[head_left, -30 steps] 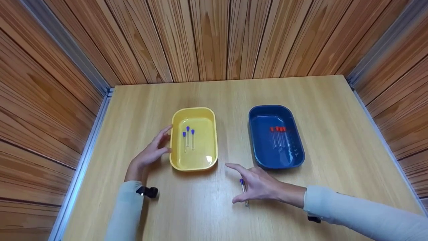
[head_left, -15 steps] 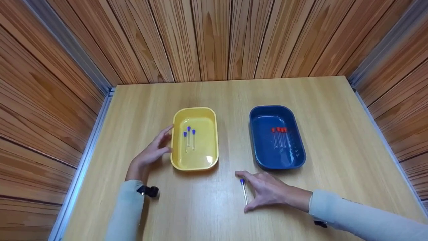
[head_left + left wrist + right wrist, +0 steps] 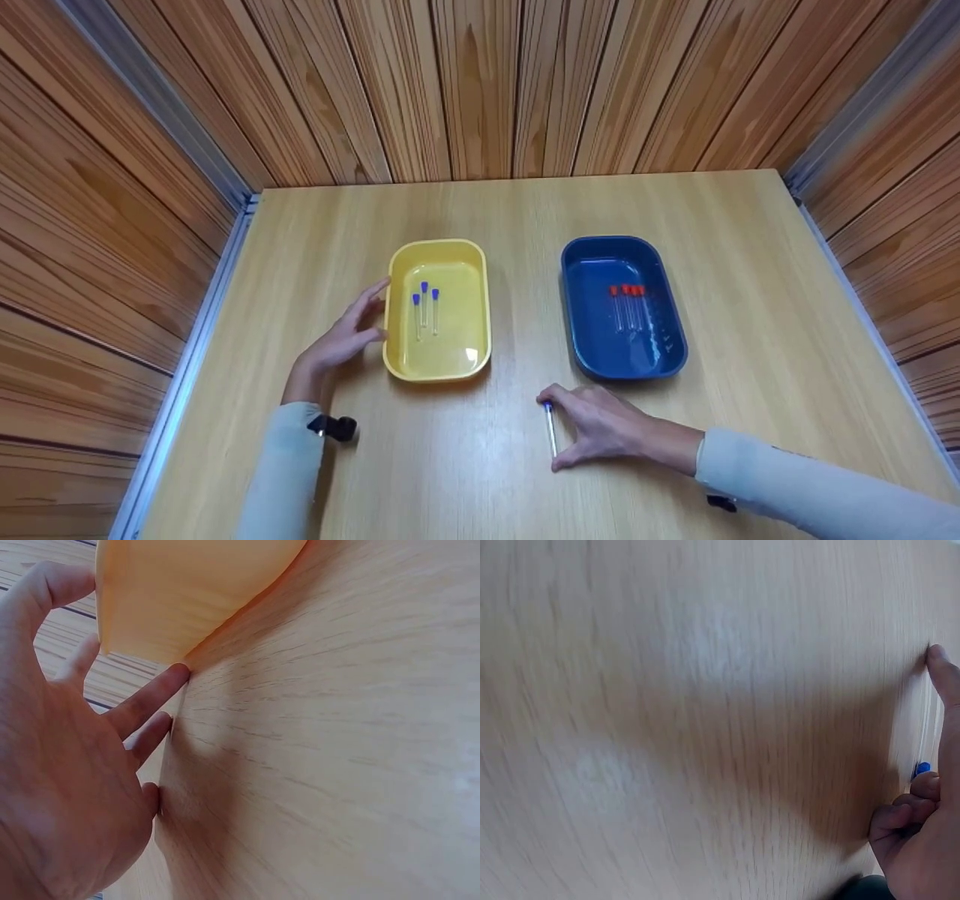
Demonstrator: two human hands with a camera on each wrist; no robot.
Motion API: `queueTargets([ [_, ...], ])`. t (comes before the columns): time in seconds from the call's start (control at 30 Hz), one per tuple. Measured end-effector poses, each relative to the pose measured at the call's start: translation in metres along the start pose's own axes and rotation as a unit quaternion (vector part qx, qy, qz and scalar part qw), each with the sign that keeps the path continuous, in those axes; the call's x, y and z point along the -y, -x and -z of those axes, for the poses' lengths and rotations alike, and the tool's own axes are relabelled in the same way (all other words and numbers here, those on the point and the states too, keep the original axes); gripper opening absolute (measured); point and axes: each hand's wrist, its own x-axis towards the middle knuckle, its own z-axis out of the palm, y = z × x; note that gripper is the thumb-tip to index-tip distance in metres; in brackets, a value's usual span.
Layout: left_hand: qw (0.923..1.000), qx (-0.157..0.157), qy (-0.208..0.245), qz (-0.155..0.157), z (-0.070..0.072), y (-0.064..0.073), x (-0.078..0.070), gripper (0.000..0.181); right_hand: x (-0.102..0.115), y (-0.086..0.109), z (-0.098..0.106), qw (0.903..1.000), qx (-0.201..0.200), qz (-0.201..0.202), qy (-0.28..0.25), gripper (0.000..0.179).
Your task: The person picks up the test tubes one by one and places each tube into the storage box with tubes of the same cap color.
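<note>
My right hand (image 3: 600, 421) is low over the table below the blue tray (image 3: 592, 352). It pinches a thin clear test tube (image 3: 551, 431) lengthwise, a finger at the purple-blue cap and the thumb at the lower end. In the right wrist view the tube's blue cap (image 3: 922, 767) shows beside the curled fingers. My left hand (image 3: 339, 341) rests against the left side of the yellow tray (image 3: 457, 360), thumb and fingers spread along its wall. In the left wrist view, fingertips touch the tray wall (image 3: 172, 600), while other fingers rest on the table.
Inside the yellow tray lie 3 purple-capped test tubes (image 3: 424, 311). Several red-capped tubes (image 3: 628, 309) lie side by side in the blue tray. Wood-patterned panels (image 3: 480, 90) close off the back and both sides of the table (image 3: 517, 217).
My right hand has drawn back slightly to the right, and its thumb and finger have closed onto the two ends of the test tube. My left hand stays at the yellow tray.
</note>
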Motion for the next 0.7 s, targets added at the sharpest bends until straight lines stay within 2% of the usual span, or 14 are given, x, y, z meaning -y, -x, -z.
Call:
queueTargets([
  [0.2,1.0000,-0.002,-0.003,0.003,0.0001,-0.0007,0.0008,0.097,0.0004,0.0004,0.0026,0.9996,0.015,-0.022,-0.014,0.097],
  [0.4,0.9999,-0.002,0.000,0.011,0.0005,-0.0007,0.0003,0.096,0.0005,0.0004,0.0034,0.9994,0.011,-0.029,-0.013,0.094],
  [0.7,1.0000,-0.003,-0.004,0.007,0.0013,-0.0006,0.0022,0.095,0.0060,0.0006,0.0065,0.9996,-0.005,0.003,-0.026,0.094],
])
